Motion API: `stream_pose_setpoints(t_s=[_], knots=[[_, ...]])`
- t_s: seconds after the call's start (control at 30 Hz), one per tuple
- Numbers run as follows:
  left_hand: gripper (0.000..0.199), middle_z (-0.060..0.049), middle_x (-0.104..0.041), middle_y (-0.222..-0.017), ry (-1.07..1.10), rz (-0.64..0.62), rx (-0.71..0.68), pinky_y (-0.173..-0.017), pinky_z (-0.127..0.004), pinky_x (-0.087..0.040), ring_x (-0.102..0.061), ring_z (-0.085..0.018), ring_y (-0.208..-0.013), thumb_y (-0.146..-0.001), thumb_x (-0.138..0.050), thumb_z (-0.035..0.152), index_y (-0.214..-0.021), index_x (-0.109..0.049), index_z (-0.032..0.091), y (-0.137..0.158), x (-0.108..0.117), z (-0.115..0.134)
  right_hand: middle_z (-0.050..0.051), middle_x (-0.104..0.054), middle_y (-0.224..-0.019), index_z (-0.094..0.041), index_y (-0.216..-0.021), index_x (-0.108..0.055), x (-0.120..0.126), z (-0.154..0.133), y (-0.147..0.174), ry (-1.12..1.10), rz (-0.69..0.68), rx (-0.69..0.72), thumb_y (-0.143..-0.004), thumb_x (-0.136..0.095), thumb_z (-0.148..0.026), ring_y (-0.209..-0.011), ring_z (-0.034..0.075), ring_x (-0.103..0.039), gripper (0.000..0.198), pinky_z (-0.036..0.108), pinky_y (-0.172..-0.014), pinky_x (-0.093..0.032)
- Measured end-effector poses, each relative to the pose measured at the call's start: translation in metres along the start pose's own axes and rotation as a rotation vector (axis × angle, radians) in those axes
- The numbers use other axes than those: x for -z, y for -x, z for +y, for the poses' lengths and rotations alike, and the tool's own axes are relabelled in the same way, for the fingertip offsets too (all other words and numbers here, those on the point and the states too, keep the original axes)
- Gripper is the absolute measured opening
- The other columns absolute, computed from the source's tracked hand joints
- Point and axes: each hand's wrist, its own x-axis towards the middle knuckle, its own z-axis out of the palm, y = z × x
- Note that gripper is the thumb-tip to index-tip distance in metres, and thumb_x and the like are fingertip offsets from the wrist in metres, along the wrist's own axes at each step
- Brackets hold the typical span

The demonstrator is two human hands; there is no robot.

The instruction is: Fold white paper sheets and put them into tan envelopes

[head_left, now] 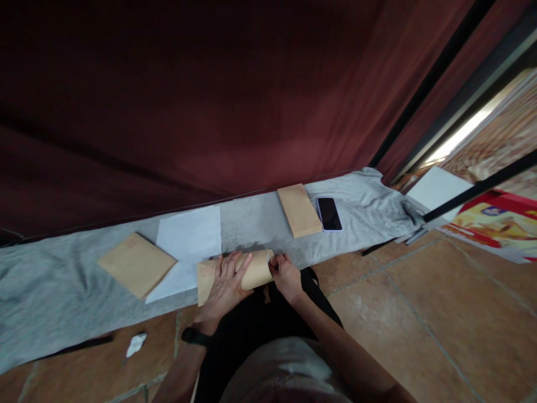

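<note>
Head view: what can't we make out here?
All in the head view:
- Middle of the handled brown envelope: covered by the left hand.
- Right hand: its grip, hidden by its own curled fingers.
- Red print on the left-lying envelope: too small, blurred.
- Red-and-yellow printed panel: cut off by the right edge.

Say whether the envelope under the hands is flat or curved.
Partly curved: the envelope bows between left hand and right hand.

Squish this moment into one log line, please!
left hand: spread over brown envelope | right hand: fingers curled at its end | on grey cloth: white paper, phone, more envelopes
</note>
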Motion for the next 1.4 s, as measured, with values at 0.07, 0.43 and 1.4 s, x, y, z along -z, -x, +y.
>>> stream_pose_setpoints(t_s=[0.07, 0.43, 1.4], knots=[[0.105, -0.023, -0.044, -0.149, -0.006, 0.001, -0.002, -0.119, -0.061, -0.018, -0.036, -0.04, -0.142, -0.069, -0.083, 0.033, -0.157, -0.027, 0.019, 0.001, 0.0, 0.0, 0.006, -0.067, -0.105, -0.022, -0.105, -0.06, -0.002, 0.0, 0.001, -0.01, 0.027, -0.014, -0.093, -0.058, -0.028, -0.085, 0.02, -0.067, 0.014, 0.026, -0.064, -0.041], [0.097, -0.022, -0.045, -0.149, -0.026, 0.005, -0.024, -0.12, -0.061, -0.016, -0.035, -0.039, -0.144, -0.073, -0.08, 0.029, -0.156, -0.03, 0.018, 0.0, 0.005, 0.002, 0.005, -0.064, -0.104, -0.021, -0.091, -0.064, 0.004, 0.006, -0.004, -0.033, -0.047, 0.03, -0.087, -0.06, -0.024, -0.08, 0.016, -0.062, 0.006, 0.025, -0.066, -0.039], [0.055, -0.007, -0.071, -0.112, 1.67, 0.595, 1.125, -0.099, -0.043, -0.054, -0.071, -0.021, -0.103, -0.084, -0.076, 0.037, -0.133, -0.051, 0.027, -0.002, -0.031, 0.042, -0.002, -0.062, -0.063, -0.019, -0.073, -0.064, -0.004, 0.016, -0.019, -1.119, -0.048, -0.181, -0.064, -0.07, -0.042, -0.055, 0.012, -0.053, 0.025, 0.023, -0.049, -0.039]])
